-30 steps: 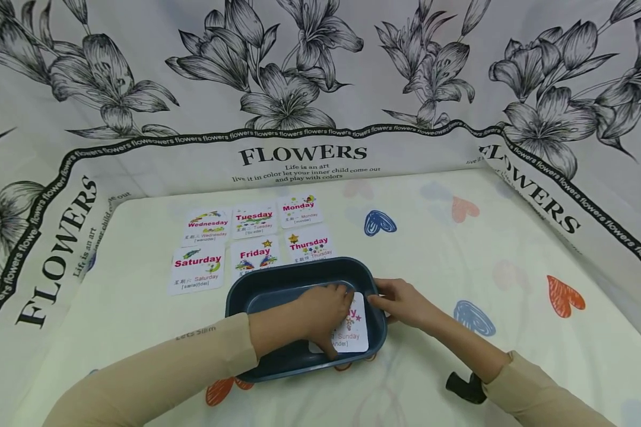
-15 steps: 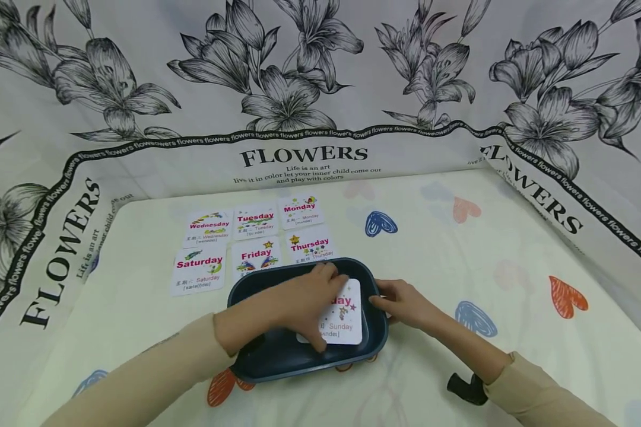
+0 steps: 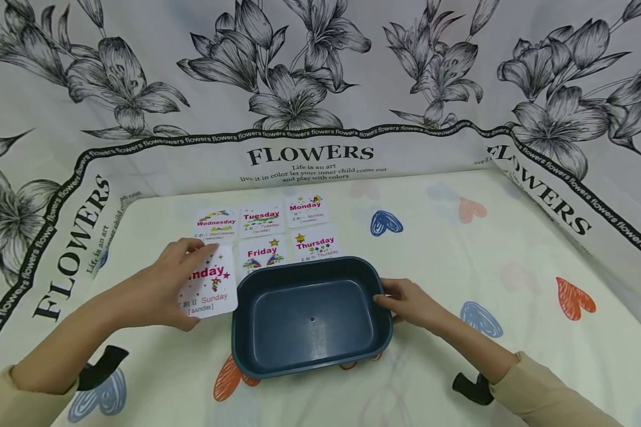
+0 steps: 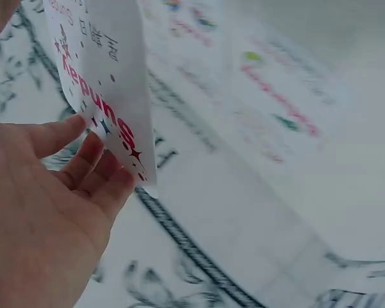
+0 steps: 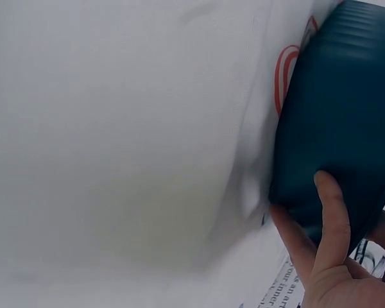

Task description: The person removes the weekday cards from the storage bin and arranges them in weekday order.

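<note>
In the head view my left hand (image 3: 149,290) holds the white Sunday card (image 3: 220,290) by its edges, left of the dark blue plastic bin (image 3: 312,332). The left wrist view shows the Sunday card (image 4: 106,77) raised off the table, with thumb and fingertips along its edge. My right hand (image 3: 413,303) grips the bin's right end, thumb at the rim. From the right wrist, the fingers (image 5: 333,218) lie against the bin's outer wall (image 5: 346,109). The bin has nothing in it. The Saturday card is hidden behind the Sunday card in the head view.
Behind the bin lie the Wednesday card (image 3: 216,222), Tuesday card (image 3: 262,220), Monday card (image 3: 306,210), Friday card (image 3: 262,252) and Thursday card (image 3: 315,243) in rows. The bin covers the lower edges of Friday and Thursday. A flower-printed cloth (image 3: 310,107) stands behind the table.
My left hand has lifted the Sunday card out of the bin and carried it left, over where the Saturday card shows earlier. My right hand stays on the bin.
</note>
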Motion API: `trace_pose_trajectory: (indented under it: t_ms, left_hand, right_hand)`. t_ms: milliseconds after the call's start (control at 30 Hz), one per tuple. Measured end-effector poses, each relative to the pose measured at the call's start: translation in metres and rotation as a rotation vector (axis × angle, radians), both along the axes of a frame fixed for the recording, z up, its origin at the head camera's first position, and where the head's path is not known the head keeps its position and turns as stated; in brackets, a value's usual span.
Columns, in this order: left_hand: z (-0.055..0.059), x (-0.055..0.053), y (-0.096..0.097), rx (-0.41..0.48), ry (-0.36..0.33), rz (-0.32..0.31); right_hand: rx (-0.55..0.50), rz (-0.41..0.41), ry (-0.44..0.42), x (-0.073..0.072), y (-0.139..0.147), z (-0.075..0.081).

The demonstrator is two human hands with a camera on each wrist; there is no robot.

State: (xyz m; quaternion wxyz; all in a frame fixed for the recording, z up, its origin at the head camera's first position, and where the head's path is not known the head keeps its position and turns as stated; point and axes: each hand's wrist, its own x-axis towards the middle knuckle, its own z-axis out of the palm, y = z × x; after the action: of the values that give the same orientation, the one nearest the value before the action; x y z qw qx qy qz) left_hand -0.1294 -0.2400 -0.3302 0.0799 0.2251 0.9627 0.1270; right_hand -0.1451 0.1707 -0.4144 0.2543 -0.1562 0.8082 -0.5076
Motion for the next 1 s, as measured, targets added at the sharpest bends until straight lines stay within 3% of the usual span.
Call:
trace_pose_trajectory:
  t_ms: [133, 300, 467, 633, 1000]
  left_hand:
    - [-0.024, 0.003, -0.019, -0.009, -0.029, 0.007]
    - [-0.057, 0.002, -0.028, 0.001, -0.107, 0.004]
    - [-0.08, 0.001, -0.035, 0.061, -0.166, -0.013]
    - [-0.088, 0.002, -0.041, 0.075, -0.161, -0.029]
    - [-0.093, 0.003, -0.045, 0.099, -0.172, -0.052]
  right_hand:
    - [0.001, -0.005, -0.004, 0.001, 0.004, 0.001]
    - [-0.016, 0.012, 0.009, 0.0, 0.006, 0.001]
    - [-0.028, 0.018, -0.003, 0.002, 0.005, 0.002]
    - [-0.024, 0.011, -0.014, 0.003, 0.005, 0.002]
    - [-0.033, 0.027, -0.037, 0.0, 0.005, -0.001]
